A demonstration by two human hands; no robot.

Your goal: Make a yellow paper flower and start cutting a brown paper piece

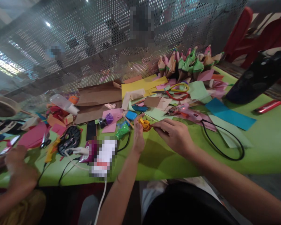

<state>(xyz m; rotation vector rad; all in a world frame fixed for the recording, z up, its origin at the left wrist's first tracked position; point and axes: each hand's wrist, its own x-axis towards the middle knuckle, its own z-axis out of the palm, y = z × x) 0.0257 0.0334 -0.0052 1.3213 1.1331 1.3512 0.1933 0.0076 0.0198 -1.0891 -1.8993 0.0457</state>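
Note:
Above the green tabletop (pixel 159 162), my left hand (pixel 138 137) holds a small yellow-orange swirl of folded paper (pixel 144 124) against its raised fingers. My right hand (pixel 178 134) pinches the darker, narrow end of this swirl between thumb and fingertips. Part of the swirl is hidden by the fingers. Just beyond my right hand lies a pink glue gun (pixel 189 114) with a black cord. Behind my hands are scissors (pixel 178 92) with red and yellow handles. A green plastic-wrapped lump (pixel 123 131) and a blue block (pixel 131 115) lie left of my left hand.
Paper ice-cream cones (pixel 192 64) stand at the back right, near a dark bottle (pixel 250 78). A phone (pixel 104 159) with a white cable lies front left. Another person's hand (pixel 17 162) is at far left, near a yellow glue gun (pixel 52 150). A perforated metal screen (pixel 96 47) rises behind.

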